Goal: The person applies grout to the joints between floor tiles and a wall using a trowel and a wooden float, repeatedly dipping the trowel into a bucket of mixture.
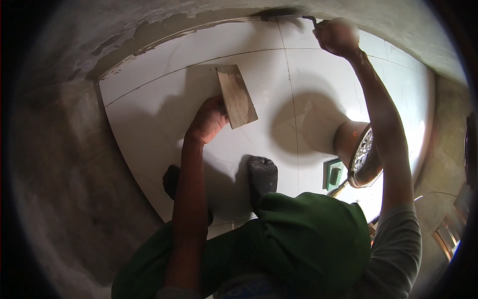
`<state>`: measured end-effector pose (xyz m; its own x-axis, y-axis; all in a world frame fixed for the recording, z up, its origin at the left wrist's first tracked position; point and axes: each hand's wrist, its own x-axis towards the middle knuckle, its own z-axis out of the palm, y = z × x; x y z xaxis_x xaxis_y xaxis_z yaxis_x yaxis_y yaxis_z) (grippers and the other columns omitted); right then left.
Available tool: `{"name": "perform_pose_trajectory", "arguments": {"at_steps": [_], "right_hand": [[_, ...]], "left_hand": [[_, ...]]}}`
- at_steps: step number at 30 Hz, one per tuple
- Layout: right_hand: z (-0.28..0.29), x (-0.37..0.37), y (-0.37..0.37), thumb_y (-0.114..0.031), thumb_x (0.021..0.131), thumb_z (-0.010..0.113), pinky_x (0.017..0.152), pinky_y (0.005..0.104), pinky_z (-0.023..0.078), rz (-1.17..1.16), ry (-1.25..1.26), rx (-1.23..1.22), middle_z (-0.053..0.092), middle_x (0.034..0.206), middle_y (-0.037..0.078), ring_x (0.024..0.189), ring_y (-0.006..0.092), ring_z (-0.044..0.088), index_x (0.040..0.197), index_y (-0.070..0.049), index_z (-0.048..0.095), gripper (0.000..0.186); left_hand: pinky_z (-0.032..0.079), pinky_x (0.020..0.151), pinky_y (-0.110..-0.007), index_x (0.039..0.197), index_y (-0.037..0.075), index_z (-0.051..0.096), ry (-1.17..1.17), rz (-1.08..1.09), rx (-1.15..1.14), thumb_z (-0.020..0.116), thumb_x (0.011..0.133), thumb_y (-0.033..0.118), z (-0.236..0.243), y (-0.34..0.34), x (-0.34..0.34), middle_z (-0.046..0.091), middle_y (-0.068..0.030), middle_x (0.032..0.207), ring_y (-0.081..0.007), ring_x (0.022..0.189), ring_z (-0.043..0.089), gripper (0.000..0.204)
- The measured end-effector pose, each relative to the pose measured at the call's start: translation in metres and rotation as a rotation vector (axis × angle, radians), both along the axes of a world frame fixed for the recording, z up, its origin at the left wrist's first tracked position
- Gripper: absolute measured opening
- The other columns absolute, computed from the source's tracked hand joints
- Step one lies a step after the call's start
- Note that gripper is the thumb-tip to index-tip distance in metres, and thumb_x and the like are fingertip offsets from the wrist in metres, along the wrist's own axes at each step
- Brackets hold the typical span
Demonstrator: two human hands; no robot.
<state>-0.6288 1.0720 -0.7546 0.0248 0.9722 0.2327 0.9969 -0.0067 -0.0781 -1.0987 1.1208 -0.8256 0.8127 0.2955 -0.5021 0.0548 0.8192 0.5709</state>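
In my left hand (208,119) is a flat wooden board (237,97), held out above the white tiles and smeared with greyish material. My fingers wrap its left side, and its underside is hidden. My right hand (339,37) is closed round the handle of a trowel (286,12), whose bent neck shows beside the fist. The dark, blurred blade lies against the foot of the far wall (189,20), along a strip of darker, wet-looking mortar (149,36).
A bucket (348,137) with a spattered rim stands on the tiled floor (239,144) below my right forearm. Beside it lies a green plastering float (334,174). My dark-covered foot (262,174) is near the middle. Bare plastered walls (64,164) close in the sides.
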Motion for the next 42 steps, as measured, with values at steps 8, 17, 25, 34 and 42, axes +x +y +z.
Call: {"name": "perform_pose_trajectory", "arguments": {"at_steps": [8,17,25,34,42], "right_hand": [[0.016,-0.047,0.027,-0.012,0.088,0.082,0.067,0.0456,0.062,0.088,0.084,0.065,0.078,0.084,0.012,0.074,0.0353,0.075,0.092,-0.003,0.075,0.013],[0.000,-0.056,0.043,-0.013,0.089,0.080,0.068,0.0469,0.062,0.374,-0.069,0.458,0.079,0.085,0.012,0.078,0.0373,0.075,0.090,-0.006,0.076,0.008],[0.118,-0.107,-0.031,-0.012,0.099,0.066,0.065,0.0406,0.059,-0.047,0.214,-0.040,0.070,0.086,0.011,0.078,0.0272,0.071,0.107,0.003,0.070,0.017],[0.262,-0.124,-0.344,-0.022,0.102,0.066,0.071,0.0452,0.057,-0.970,0.095,-0.491,0.073,0.084,0.016,0.077,0.0353,0.073,0.093,-0.004,0.075,0.022],[0.193,-0.126,-0.423,-0.021,0.098,0.064,0.079,0.0519,0.058,-0.960,0.009,-0.661,0.072,0.083,0.016,0.082,0.0394,0.073,0.089,-0.009,0.075,0.019]], "left_hand": [[0.047,0.115,-0.043,0.142,0.000,0.063,0.046,0.047,-0.025,0.061,0.100,0.004,0.011,-0.001,0.001,0.069,-0.0065,0.137,-0.0183,0.125,0.063,0.042],[0.046,0.118,-0.044,0.146,-0.001,0.060,-0.031,0.065,-0.023,0.059,0.098,0.001,0.005,-0.002,0.004,0.067,-0.0069,0.138,-0.0187,0.125,0.063,0.048],[0.053,0.090,-0.030,0.128,0.003,0.068,0.032,0.125,0.051,0.061,0.102,0.014,-0.017,0.000,-0.023,0.071,-0.0018,0.117,-0.0108,0.106,0.065,0.030],[0.055,0.108,-0.035,0.146,-0.002,0.059,-0.017,0.028,0.023,0.053,0.099,0.010,-0.010,-0.005,0.025,0.067,-0.0088,0.137,-0.0186,0.124,0.067,0.049],[0.053,0.086,-0.027,0.136,-0.001,0.066,-0.052,-0.395,0.340,0.062,0.093,0.016,0.064,0.017,0.118,0.071,-0.0038,0.117,-0.0108,0.101,0.066,0.047]]}}
